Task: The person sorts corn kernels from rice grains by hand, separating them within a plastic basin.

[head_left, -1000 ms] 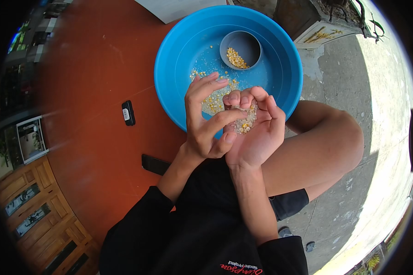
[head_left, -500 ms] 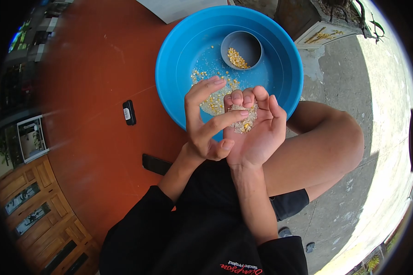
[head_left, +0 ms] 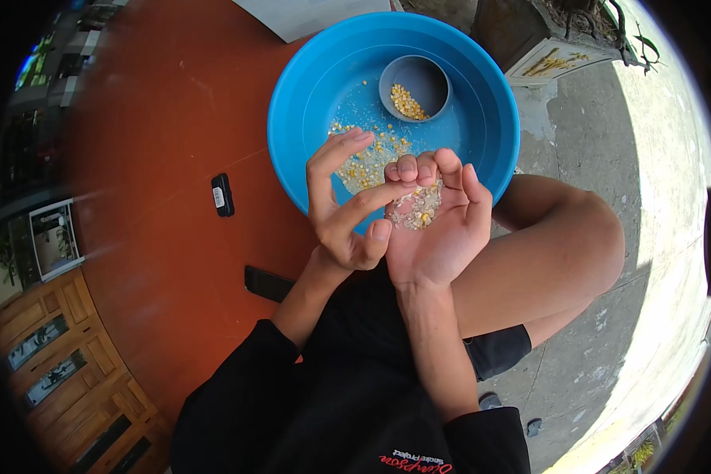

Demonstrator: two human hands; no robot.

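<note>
My right hand (head_left: pixel 434 229) is cupped palm up over the near rim of a blue basin (head_left: pixel 300 95), holding a small heap of corn kernels and chaff (head_left: pixel 413 209). My left hand (head_left: pixel 341 209) is beside it with fingers spread, its index finger reaching across to touch the heap. Inside the basin lie scattered kernels and chaff (head_left: pixel 363 162) and a small grey bowl (head_left: pixel 433 75) with yellow kernels (head_left: pixel 405 100) in it.
The basin stands on a round red-brown table (head_left: pixel 158 158). A small black device (head_left: pixel 222 194) and a dark phone (head_left: pixel 267 283) lie on the table near me. My bare knee (head_left: pixel 561 237) is right of the hands, above concrete ground.
My left hand has shifted slightly left and its fingers have opened wider, the index finger drawing across the heap. The heap in my right palm looks thinner and more spread out.
</note>
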